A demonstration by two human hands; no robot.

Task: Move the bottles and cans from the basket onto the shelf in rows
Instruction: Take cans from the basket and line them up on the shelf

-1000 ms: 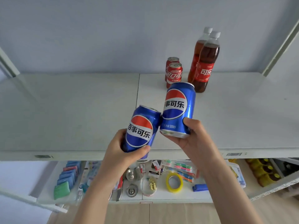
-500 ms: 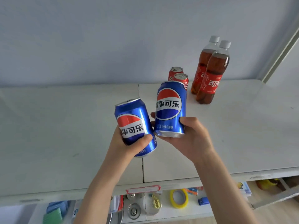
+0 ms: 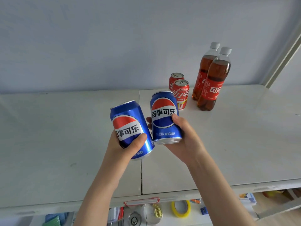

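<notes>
My left hand (image 3: 125,145) grips a blue Pepsi can (image 3: 128,126), tilted left, above the white shelf (image 3: 65,136). My right hand (image 3: 184,137) grips a second blue Pepsi can (image 3: 164,115), held nearly upright just to the right of the first. Both cans hang over the shelf's middle seam. Behind them at the back right stand two red cola cans (image 3: 181,93), one behind the other. Right of those stand two cola bottles (image 3: 213,79) with white caps, also one behind the other. The basket is out of sight.
A pale wall closes the back of the shelf. A slanted shelf post (image 3: 283,51) rises at the far right. Below the front edge, a lower shelf holds a yellow tape roll (image 3: 180,208), metal parts and small packets.
Both hands have carried the blue cans up and farther in over the shelf. The left can has tipped from leaning right to leaning left. My view has swung left and down.
</notes>
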